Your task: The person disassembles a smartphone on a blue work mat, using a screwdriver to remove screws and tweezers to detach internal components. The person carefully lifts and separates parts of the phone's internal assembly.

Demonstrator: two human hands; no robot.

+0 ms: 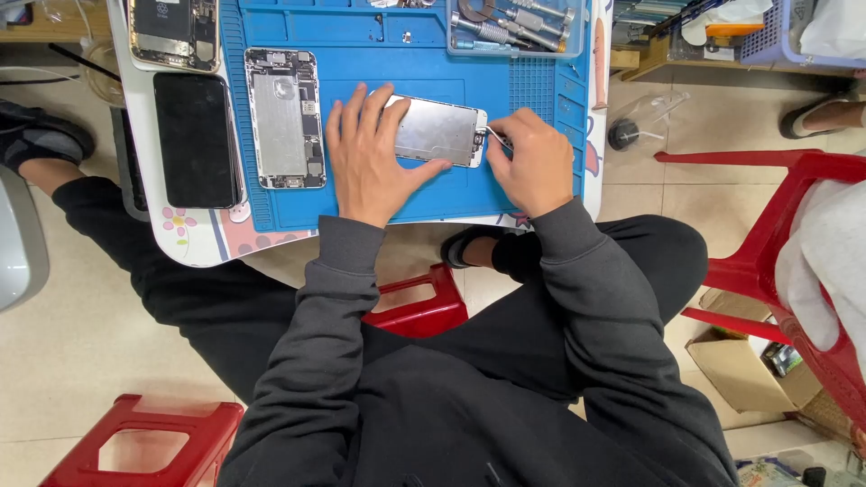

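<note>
A silver phone screen assembly (439, 132) lies back-up on the blue work mat (424, 68). My left hand (368, 155) lies flat over its left end, with the thumb along its lower edge, pinning it down. My right hand (534, 162) is closed around thin metal tweezers (497, 138) whose tip touches the right end of the assembly. An opened phone body (285, 117) with its insides showing lies on the mat to the left of my left hand.
A black phone (196, 140) and another opened phone (173, 32) lie on the small white table's left part. A clear tray of screwdrivers (514, 27) sits at the mat's top right. Red plastic stools (135, 442) and a red chair (776, 234) stand around; someone else's foot (825, 115) is at right.
</note>
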